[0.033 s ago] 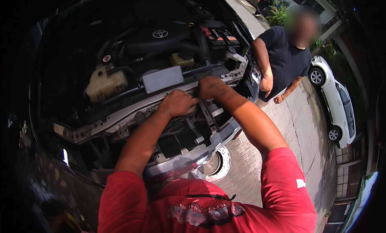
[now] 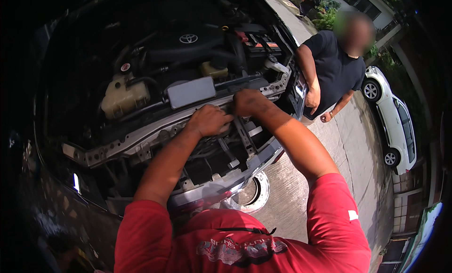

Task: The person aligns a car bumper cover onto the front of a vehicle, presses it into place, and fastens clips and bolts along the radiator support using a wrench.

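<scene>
Both my hands are at the metal crossbar (image 2: 110, 151) along the front of a car's open engine bay. My left hand (image 2: 210, 121) lies just below the bar with its fingers bent together toward the right; whatever is in them is hidden. Close beside it, a little higher, my right hand (image 2: 248, 102) is closed over the bar, its fingertips out of sight. Right behind my hands, a pale rectangular plate (image 2: 191, 92) rests at the bar. Under them, a metal upright brace (image 2: 245, 137) runs down through the open front.
A cream plastic reservoir (image 2: 123, 100) sits left in the bay, a battery (image 2: 262, 45) at the far right. The bumper (image 2: 207, 192) crosses before me, with a tire (image 2: 264, 193) on the ground. A person in a dark shirt (image 2: 332, 68) stands right; beyond is a white car (image 2: 393, 120).
</scene>
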The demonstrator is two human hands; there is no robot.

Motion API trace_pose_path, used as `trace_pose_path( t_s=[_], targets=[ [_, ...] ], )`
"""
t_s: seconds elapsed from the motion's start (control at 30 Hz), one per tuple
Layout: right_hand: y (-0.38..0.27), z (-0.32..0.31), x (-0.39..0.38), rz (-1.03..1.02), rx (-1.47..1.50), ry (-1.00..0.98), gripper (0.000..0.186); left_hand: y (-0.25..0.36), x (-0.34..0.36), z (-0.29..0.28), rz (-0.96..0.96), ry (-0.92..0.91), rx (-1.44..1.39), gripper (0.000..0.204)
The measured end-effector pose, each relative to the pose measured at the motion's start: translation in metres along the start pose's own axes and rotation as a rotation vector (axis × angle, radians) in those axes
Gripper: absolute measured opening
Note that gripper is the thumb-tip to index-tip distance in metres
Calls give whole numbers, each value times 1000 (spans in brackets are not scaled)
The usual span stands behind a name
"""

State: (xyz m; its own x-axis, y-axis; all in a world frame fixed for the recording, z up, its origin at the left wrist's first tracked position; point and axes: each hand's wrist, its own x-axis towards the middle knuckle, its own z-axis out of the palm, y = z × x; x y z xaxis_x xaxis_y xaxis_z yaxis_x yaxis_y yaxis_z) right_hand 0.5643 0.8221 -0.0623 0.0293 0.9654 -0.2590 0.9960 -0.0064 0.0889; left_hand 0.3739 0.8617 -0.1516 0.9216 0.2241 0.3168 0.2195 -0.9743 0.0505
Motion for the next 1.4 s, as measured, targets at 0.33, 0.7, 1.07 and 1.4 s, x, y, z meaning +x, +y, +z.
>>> trace_pose_path(
  t_s=[0.33, 0.7, 1.07, 1.4],
  targets=[
    [6, -2, -6, 8, 118, 34, 32, 5, 5, -9, -3, -64, 11, 30],
    [15, -24, -16, -104, 1779, 519, 9, 2, 3, -9, -45, -36, -98, 37],
    [0, 5, -12, -216, 1778, 560, 11, 22, 44, -16, -483, 206, -271, 38],
    [1, -76, -69, -238, 44, 395, 37, 22, 53, 5, -493, 205, -139, 32]
  ],
)
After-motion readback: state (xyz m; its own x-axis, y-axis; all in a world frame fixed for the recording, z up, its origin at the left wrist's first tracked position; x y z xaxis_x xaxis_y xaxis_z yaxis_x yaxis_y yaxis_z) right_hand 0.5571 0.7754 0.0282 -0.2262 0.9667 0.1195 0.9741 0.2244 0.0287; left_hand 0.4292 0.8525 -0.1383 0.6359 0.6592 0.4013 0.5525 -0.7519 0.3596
